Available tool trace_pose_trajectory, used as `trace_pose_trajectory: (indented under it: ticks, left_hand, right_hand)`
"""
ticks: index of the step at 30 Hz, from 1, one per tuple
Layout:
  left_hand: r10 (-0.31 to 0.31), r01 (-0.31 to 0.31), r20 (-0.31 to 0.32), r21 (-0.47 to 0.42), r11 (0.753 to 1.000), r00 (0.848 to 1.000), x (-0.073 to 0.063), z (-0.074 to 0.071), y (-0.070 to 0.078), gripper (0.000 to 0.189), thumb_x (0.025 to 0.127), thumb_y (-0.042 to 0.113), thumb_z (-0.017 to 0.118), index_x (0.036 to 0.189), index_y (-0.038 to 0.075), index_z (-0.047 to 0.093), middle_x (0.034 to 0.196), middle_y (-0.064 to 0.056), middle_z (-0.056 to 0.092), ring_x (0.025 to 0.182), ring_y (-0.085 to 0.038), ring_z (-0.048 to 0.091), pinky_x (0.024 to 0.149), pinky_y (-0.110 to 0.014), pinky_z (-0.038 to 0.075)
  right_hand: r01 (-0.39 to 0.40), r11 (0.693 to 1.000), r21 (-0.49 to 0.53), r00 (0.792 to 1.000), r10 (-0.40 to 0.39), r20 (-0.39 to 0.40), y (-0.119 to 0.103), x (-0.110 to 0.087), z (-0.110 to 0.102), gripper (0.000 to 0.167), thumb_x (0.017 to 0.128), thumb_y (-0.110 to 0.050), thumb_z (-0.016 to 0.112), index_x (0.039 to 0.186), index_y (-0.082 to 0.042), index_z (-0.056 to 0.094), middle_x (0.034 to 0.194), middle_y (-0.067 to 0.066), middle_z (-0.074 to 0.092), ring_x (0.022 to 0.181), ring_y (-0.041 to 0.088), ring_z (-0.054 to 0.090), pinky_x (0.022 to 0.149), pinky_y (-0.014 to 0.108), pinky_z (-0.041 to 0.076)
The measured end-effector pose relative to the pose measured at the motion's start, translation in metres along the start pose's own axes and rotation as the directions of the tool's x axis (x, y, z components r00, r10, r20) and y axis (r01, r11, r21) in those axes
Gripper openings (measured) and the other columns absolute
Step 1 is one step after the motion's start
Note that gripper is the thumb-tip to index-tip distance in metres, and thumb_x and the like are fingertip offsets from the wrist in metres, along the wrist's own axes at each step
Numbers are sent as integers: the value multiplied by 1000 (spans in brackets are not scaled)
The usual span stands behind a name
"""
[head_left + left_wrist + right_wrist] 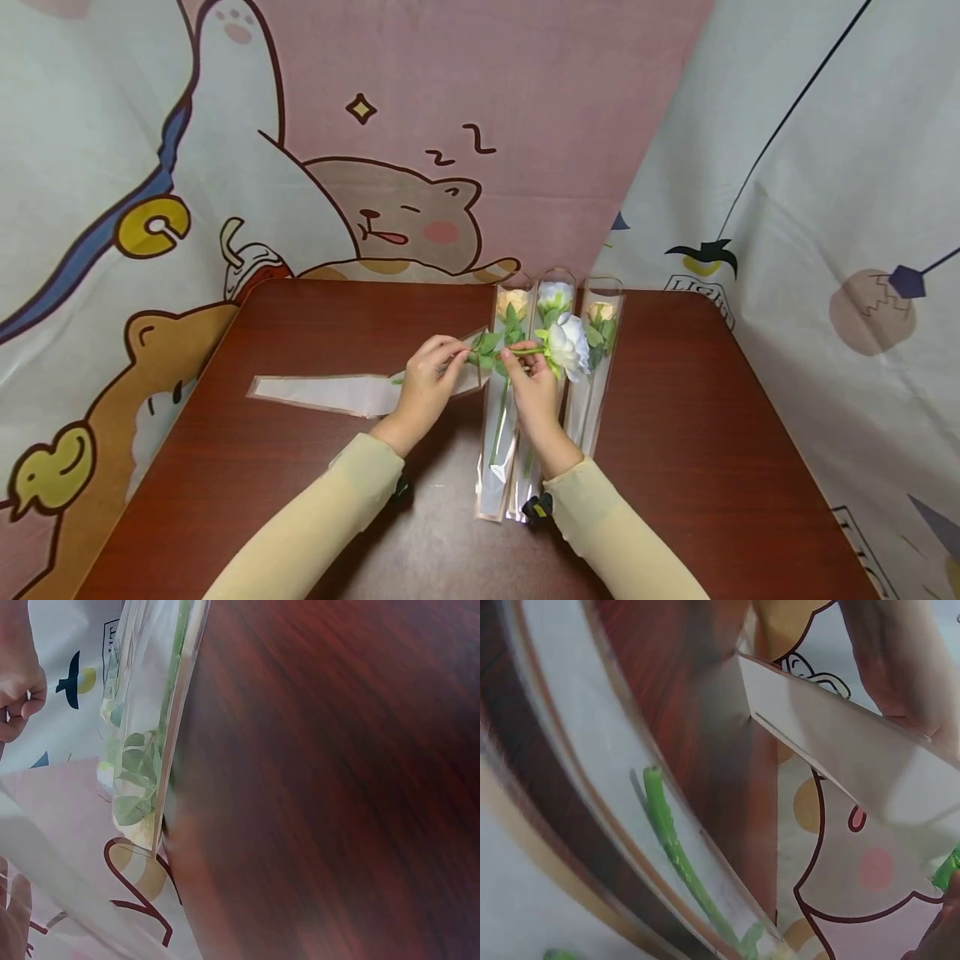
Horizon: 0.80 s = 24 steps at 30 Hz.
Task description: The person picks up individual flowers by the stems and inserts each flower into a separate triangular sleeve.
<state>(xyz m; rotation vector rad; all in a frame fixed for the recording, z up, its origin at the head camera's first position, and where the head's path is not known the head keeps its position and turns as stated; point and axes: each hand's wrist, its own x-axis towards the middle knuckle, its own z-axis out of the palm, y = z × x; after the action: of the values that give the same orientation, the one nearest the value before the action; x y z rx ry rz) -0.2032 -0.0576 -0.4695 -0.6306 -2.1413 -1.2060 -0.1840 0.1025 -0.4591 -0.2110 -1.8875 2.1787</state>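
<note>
A pale blue-white artificial flower (pixel 567 346) lies sideways in the air, bloom to the right. Thumb and fingers of my right hand (pixel 536 392) pinch its green stem just below the bloom. My left hand (pixel 430 377) grips the right end of a long, flat flower sleeve (pixel 322 393), fingertips right at the leaves (pixel 486 350). That sleeve, white with a pinkish border, slants up toward the left hand in the right wrist view. Green stem shows left of the left hand, overlapping the sleeve; whether it is inside I cannot tell.
Several filled sleeves lie side by side beneath the right hand: one with a yellow flower (pixel 513 302), one with a pale blue flower (pixel 555 296), another with a yellow flower (pixel 601 312). The brown table (pixel 697 433) meets a cartoon-printed cloth (pixel 570 100) at its far edge.
</note>
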Motion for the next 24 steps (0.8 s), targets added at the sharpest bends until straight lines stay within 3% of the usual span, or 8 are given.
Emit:
trace_pose_trajectory:
  ticks: [3,7,14,18,24]
  left_hand:
    - [-5,5,2,-2,1000,1000,0,0,0,9,89,12,66,94,7,72,95,-2,65,84,-12,62,68,-23,54]
    - [-13,13,5,0,1000,1000,0,1,1,10,90,13,65,94,7,72,95,-2,64,82,-12,62,67,-23,54]
    - [-4,4,-12,-11,1000,1000,1,1,2,9,89,12,65,92,7,72,94,-3,65,79,-13,61,63,-30,54]
    - [1,-2,-27,-26,1000,1000,2,1,2,8,88,11,66,91,6,72,94,-4,65,80,-14,61,63,-34,55]
    - [-9,7,-48,-41,999,999,3,1,4,8,88,12,66,91,6,72,93,-3,65,81,-13,62,65,-34,55]
  right_hand:
    - [-2,1000,21,1000,2,-21,2,1,2,17,84,-6,70,96,3,63,78,-9,60,71,7,47,58,15,38]
    - [7,1000,-17,1000,-7,21,3,-2,4,16,84,-5,69,96,5,65,77,-11,60,70,6,47,60,16,38]
    - [-63,990,126,996,55,66,4,-5,3,8,94,-8,57,100,-2,58,85,-7,63,88,10,57,85,23,42]
    - [-37,980,197,999,29,40,3,-5,4,6,92,-8,59,96,-3,60,84,-4,66,85,12,61,84,24,47]
    - [-30,979,201,1000,30,2,1,-5,6,9,89,-12,66,92,-4,66,81,-3,68,87,20,64,79,22,49]
